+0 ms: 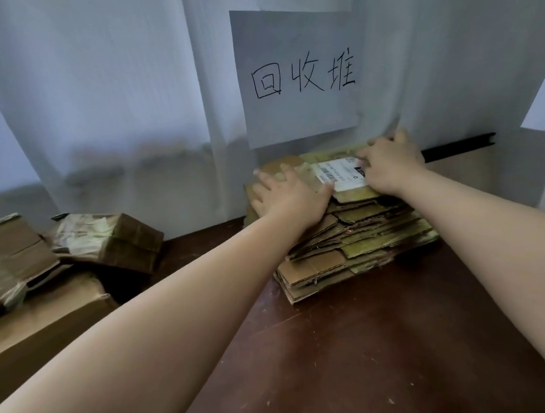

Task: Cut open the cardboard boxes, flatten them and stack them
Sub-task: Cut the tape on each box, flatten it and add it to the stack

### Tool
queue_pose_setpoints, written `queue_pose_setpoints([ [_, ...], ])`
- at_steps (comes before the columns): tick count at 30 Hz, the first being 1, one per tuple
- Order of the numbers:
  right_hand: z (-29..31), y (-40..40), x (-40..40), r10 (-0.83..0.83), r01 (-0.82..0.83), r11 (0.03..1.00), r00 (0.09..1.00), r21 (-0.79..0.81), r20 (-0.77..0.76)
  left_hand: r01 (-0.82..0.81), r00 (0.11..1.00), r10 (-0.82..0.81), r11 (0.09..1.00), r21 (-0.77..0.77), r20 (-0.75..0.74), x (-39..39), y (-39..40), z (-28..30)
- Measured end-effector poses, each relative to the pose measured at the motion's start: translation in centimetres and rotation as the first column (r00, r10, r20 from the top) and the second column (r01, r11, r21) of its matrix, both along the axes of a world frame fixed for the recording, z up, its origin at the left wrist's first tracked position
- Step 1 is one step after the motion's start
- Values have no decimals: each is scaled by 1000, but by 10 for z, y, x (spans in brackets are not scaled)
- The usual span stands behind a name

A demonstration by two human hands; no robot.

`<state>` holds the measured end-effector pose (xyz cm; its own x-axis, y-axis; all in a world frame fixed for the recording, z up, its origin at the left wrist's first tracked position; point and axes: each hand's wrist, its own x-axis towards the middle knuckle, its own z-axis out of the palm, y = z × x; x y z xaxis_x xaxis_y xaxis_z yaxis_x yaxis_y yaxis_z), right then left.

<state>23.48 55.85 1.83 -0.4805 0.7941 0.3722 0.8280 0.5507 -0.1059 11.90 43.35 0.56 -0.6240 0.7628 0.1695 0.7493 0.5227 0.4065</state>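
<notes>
Cardboard, flattened, in a stack [352, 243] at the far side of the dark brown worktop [383, 356], against a white curtain. Top sheet has a white shipping label [340, 173]. Left hand [289, 196] lies flat on stack's left side, fingers spread, gripping nothing. Right hand [390, 164] presses top sheet nr label, fingers straight. Paper sign [300, 77] w/ handwritten characters hangs behind. Unflattened boxes [37, 271] sit well apart, at left.
</notes>
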Motion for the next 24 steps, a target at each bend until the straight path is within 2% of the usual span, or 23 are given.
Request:
queue_pose_setpoints([
  [3, -22, 9, -1, 80, -71, 995, 988, -72, 136, 169, 934, -212, 971, -168, -287, -13, 6, -10],
  [4, -30, 11, 1, 96, -80, 990, 986, -117, 138, 208, 905, -273, 953, -220, -328, -17, 7, -15],
  [6, -43, 11, 3, 117, -103, 973, 991, -209, 59, 263, 891, -340, 926, -270, -301, -23, 10, -27],
  [10, -53, 9, 4, 156, -177, 949, 983, -261, -98, 303, 904, -345, 933, -194, -252, -25, 12, -54],
  [16, -50, 26, -8, 135, -153, 939, 988, -308, -78, 282, 917, -322, 941, -189, -236, -30, 18, -56],
  [19, -52, 29, -13, 105, -111, 955, 994, -275, -36, 284, 919, -324, 939, -194, -222, -31, 19, -57],
  [24, -72, 25, -9, 131, -159, 967, 981, -201, -146, 267, 906, -288, 957, -110, -311, -29, 17, -67],
])
